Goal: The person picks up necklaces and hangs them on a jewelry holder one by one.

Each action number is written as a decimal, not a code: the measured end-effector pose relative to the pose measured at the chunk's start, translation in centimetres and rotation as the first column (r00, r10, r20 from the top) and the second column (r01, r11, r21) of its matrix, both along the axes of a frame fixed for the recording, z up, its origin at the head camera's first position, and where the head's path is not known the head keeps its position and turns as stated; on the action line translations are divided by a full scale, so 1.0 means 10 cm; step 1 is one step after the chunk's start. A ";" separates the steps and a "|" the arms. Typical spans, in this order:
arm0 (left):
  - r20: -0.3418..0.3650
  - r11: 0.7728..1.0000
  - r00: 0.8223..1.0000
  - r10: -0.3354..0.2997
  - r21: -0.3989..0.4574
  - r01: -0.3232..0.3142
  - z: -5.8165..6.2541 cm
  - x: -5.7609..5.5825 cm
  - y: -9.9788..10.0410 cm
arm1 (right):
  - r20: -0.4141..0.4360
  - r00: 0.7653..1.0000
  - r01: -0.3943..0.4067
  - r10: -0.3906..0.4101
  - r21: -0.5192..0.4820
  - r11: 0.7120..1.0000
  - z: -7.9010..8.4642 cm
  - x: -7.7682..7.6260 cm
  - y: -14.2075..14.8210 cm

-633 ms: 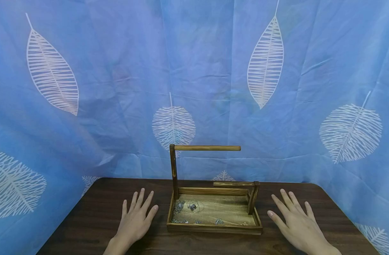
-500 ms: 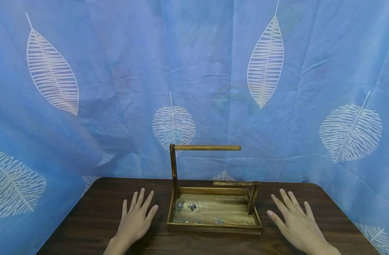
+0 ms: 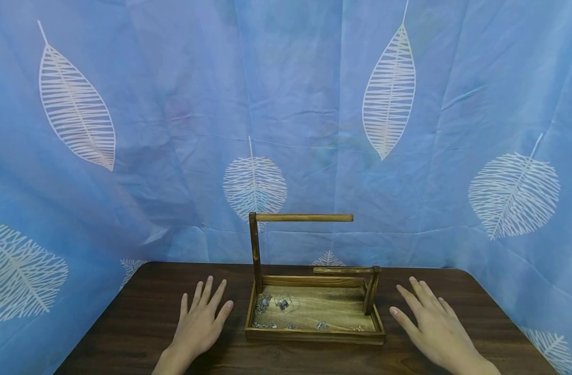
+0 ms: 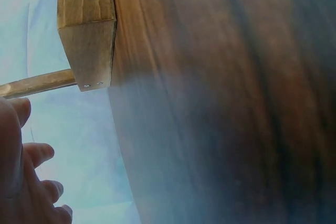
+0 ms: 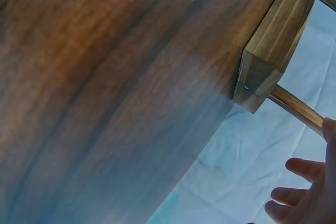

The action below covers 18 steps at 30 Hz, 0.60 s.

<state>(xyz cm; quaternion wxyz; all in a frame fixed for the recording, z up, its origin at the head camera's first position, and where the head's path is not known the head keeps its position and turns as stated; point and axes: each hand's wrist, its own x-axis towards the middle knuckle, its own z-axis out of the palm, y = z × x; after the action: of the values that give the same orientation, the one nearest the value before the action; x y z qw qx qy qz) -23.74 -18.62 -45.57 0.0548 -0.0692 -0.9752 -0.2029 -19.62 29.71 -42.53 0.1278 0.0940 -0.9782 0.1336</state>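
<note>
A brown wooden tray stand (image 3: 314, 337) sits on the table between both hands. Its tall left post carries a long bar (image 3: 305, 217), and a lower right post holds a shorter bar (image 3: 344, 270). Small silvery chains (image 3: 262, 303) lie in the tray's left part, beside a coiled necklace-like piece (image 3: 283, 303). Smaller shiny bits (image 3: 322, 326) lie along the front; their kind is too small to tell. My left hand (image 3: 197, 325), palm down with fingers spread, is left of the tray. To the right is my right hand (image 3: 433, 328), fingers extended. Neither hand touches the stand or holds anything.
The dark wooden table (image 3: 140, 312) has rounded far corners. A blue cloth (image 3: 305, 104) printed with white leaves hangs behind it and along both sides. The tray's wooden end (image 4: 86, 51) shows in the left wrist view, its other end (image 5: 257, 80) in the right.
My right hand has shifted slightly to the left, toward the tray, and its fingers are closer together. The left hand and the tray stand look unmoved.
</note>
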 end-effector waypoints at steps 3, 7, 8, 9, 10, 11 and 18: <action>-0.005 1.000 1.000 -0.003 0.009 0.003 0.01 -0.01 0.00 | -0.036 0.999 -0.007 0.007 0.016 1.000 0.04 -0.01 -0.01; -0.003 1.000 1.000 -0.008 0.023 0.008 0.02 0.00 0.02 | -0.047 0.999 -0.010 0.011 0.022 1.000 0.08 -0.02 -0.03; -0.003 1.000 1.000 -0.008 0.026 0.008 0.02 0.01 0.02 | -0.044 0.999 -0.008 0.009 0.018 1.000 0.09 -0.01 -0.03; -0.004 1.000 1.000 -0.009 0.027 0.009 0.02 0.01 0.02 | -0.043 0.999 -0.008 0.008 0.012 1.000 0.10 -0.01 -0.04; -0.007 0.999 1.000 -0.010 0.031 0.011 0.02 0.01 0.03 | -0.045 0.999 -0.008 0.008 0.005 1.000 0.11 -0.01 -0.05; -0.011 0.999 1.000 -0.013 0.036 0.013 0.03 0.01 0.04 | -0.048 0.999 -0.008 0.008 -0.005 1.000 0.12 -0.01 -0.05; -0.028 0.991 0.999 -0.034 0.127 0.037 0.07 0.00 0.11 | -0.099 0.995 -0.022 0.014 -0.085 0.996 0.22 -0.02 -0.13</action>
<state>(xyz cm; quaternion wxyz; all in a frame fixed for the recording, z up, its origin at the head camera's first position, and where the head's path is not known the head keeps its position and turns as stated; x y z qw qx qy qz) -23.69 -17.56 -44.87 0.0682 -0.0857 -0.9581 -0.2646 -19.82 28.41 -40.37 0.1788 0.1037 -0.9632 0.1717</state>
